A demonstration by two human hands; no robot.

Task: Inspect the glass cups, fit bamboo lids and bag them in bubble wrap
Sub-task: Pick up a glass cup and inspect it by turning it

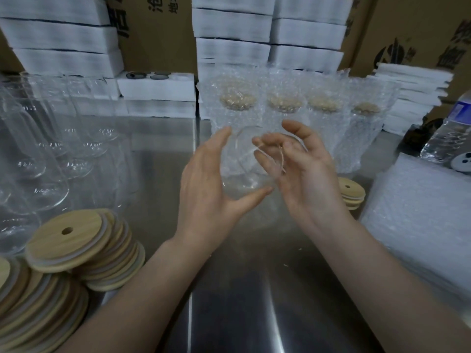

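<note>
held cup: clear glass cup (pixel 248 159), held above the steel table between both hands, tilted with its open mouth toward the back; outline blurred, exact tilt hard to tell
left hand: left hand (pixel 211 179) cups the cup's left side; fingers (pixel 219 141) stretched up along the wall, thumb (pixel 251 197) under the base end, touching glass
right hand: right hand (pixel 303 169) on the cup's right side; fingers (pixel 267 143) curled over the rim area, some look hooked inside the mouth; index finger lifted free above
grip state: both hands closed onto the one cup, fingers spread, not fists
table: shiny stainless steel table (pixel 229 289), both forearms over it
lids left: round bamboo lids with straw hole (pixel 76 240), slumped stacks at near left, pale sealing rings between discs
lids right: small stack of bamboo lids (pixel 353 193), just right of the right hand
bare cups: row of empty clear glass cups (pixel 38 154), left side of table, lying or upright, can't tell
done cups: four lidded cups in bubble wrap bags (pixel 293 110), standing behind the hands
bubble wrap: pile of flat bubble wrap bags (pixel 418 220), right edge
foam: white foam tray stacks (pixel 229 29) along back, cardboard boxes (pixel 158 31) behind
bottle: clear plastic water bottle (pixel 448 133), far right
</note>
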